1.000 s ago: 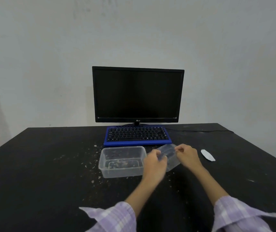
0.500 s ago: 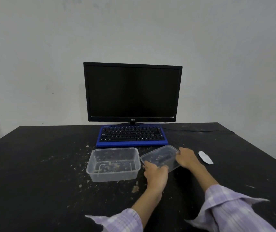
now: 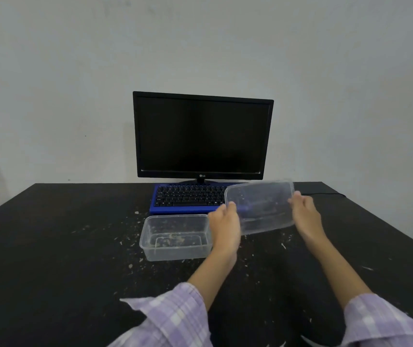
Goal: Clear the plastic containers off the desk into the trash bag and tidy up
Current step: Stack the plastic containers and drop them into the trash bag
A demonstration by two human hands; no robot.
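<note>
Both hands, L (image 3: 225, 222) & R (image 3: 303, 211), pinch lid (image 3: 259, 207) edges, tilted above tabletop (image 3: 50, 246). Keep it level w/ even grip; nest onto tub (image 3: 175, 237) at 9 o'clock.

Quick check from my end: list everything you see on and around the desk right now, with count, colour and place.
plastic container: 1, clear with food residue, on the desk in front of the keyboard, left of the hands
plastic lid: 1, clear, held tilted above the desk, overlapping the keyboard's right end in view
keyboard: 1, black keys on blue base, below the monitor
monitor: 1, black, screen dark, at the desk's back edge
cable: 1, black, on the desk right of the lid
crumbs: many, pale, scattered around the container
desk: 1, black
wall: pale grey, behind
left hand: grips the lid's left edge
right hand: grips the lid's right edge
sleeves: 2, lilac plaid, bottom of view
</note>
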